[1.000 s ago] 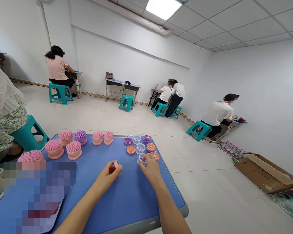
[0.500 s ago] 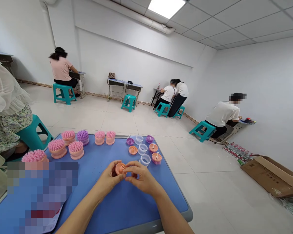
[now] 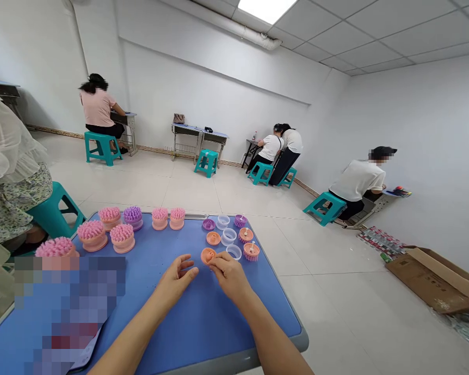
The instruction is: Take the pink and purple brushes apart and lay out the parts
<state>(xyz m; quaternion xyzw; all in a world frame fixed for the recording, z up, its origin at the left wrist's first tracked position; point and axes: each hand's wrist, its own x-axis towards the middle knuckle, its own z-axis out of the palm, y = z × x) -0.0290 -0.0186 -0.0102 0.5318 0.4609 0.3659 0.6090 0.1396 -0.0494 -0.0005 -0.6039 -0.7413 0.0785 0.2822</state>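
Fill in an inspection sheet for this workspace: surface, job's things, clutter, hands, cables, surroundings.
Surface: blue table, grey-edged.
Job's things: seven brushes standing bristle side up; toward the right, two loose caps, three clear rings, three bristle pieces.
Clutter: flat item at lower left, mostly pixelated.
Left hand: open, holding nothing.
Right hand: holds an orange cap.
Cables: nothing seen.
Surroundings: co-workers, teal stools, open cardboard box on the floor.

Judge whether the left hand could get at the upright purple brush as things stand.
Probably yes: the left hand looks empty, and only blue tabletop shows between it and the right side of the purple brush, though a pink brush stands close in front.
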